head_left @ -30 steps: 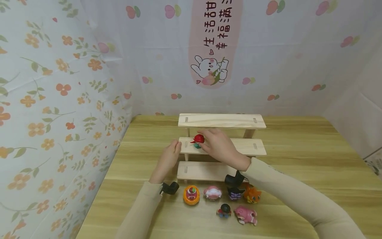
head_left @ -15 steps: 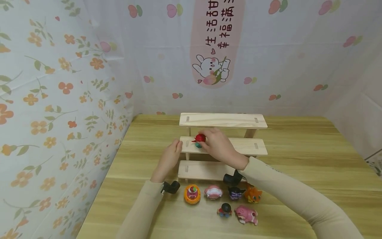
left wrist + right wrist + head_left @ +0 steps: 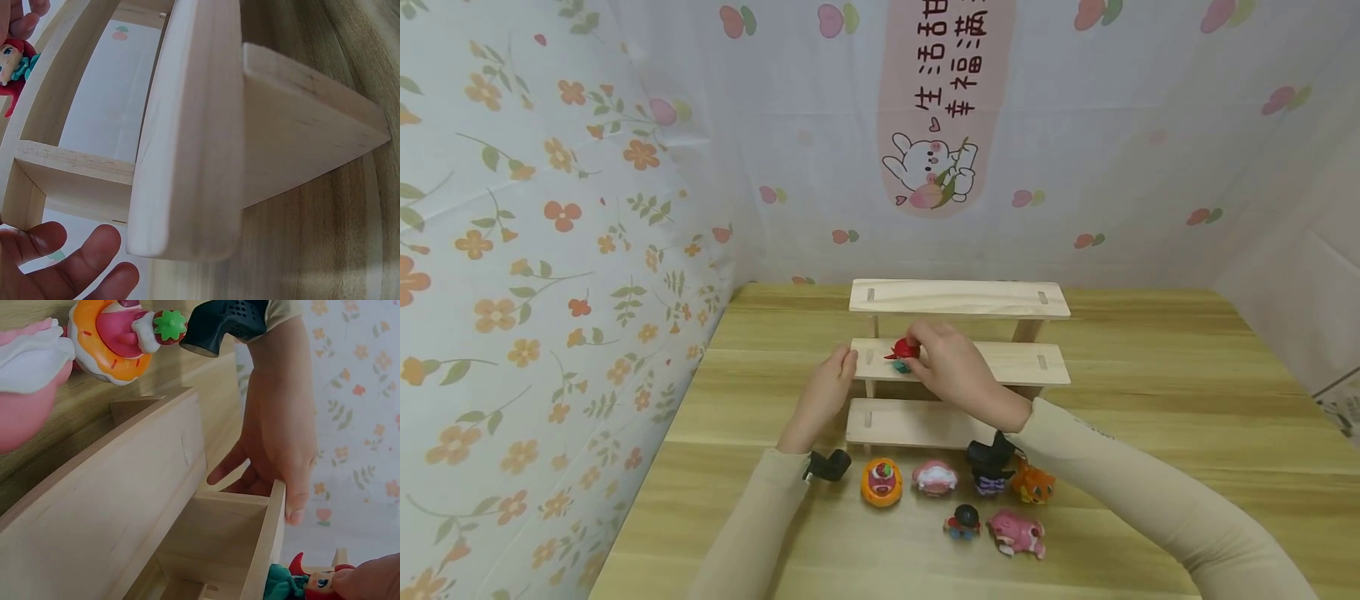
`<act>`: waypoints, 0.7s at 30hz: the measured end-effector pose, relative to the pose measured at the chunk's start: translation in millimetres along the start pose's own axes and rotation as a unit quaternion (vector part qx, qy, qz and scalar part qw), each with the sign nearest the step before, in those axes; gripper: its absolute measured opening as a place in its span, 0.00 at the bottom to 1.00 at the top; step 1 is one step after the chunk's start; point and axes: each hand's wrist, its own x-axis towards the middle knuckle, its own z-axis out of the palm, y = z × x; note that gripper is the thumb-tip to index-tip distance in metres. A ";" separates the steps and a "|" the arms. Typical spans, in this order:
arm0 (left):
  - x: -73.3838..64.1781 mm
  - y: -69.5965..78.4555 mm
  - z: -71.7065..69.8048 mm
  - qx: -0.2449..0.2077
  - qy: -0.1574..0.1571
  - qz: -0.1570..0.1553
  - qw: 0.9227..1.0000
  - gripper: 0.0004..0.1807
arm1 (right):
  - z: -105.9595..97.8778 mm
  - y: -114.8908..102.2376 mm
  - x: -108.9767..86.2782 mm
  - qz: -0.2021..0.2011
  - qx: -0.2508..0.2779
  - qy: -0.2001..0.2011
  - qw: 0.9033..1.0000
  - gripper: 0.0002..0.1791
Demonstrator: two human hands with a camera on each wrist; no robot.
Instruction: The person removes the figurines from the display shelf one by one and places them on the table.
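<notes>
A three-tier wooden display shelf (image 3: 958, 297) stands on the table. On the left part of its middle board (image 3: 1022, 364) is a small figurine (image 3: 904, 350) with red hair and a teal lower part. My right hand (image 3: 953, 367) pinches that figurine by its head between thumb and fingers. At the left end of the same board, my left hand (image 3: 826, 392) grips the edge, its thumb (image 3: 295, 509) over the board and the fingers below. The left wrist view shows the figurine's face (image 3: 9, 62) turned outward.
In front of the shelf lie several toys: an orange donut-like figure (image 3: 881, 482), a pink and white one (image 3: 935, 477), a black and purple one (image 3: 991, 482), an orange animal (image 3: 1034, 483), a black-capped figure (image 3: 962, 522) and a pink animal (image 3: 1017, 533). Patterned cloth (image 3: 775, 133) hangs behind.
The figurine and my right hand have shifted slightly right along the middle board. My left hand keeps its place at the board's end.
</notes>
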 end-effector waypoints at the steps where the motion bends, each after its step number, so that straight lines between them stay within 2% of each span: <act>1: -0.1 -0.3 0.3 0.000 0.000 0.001 1.000 0.15 | -0.1 0.2 -0.9 -0.001 -0.003 0.000 1.000 0.12; 12: 0.6 -1.8 0.0 -0.001 -0.002 0.003 1.000 0.15 | 0.4 1.2 -5.7 -0.020 -0.013 0.012 1.000 0.12; 21: 1.5 -2.9 0.1 -0.001 -0.009 0.001 1.000 0.16 | -7.9 -8.2 -20.1 -0.017 -0.005 -0.005 1.000 0.13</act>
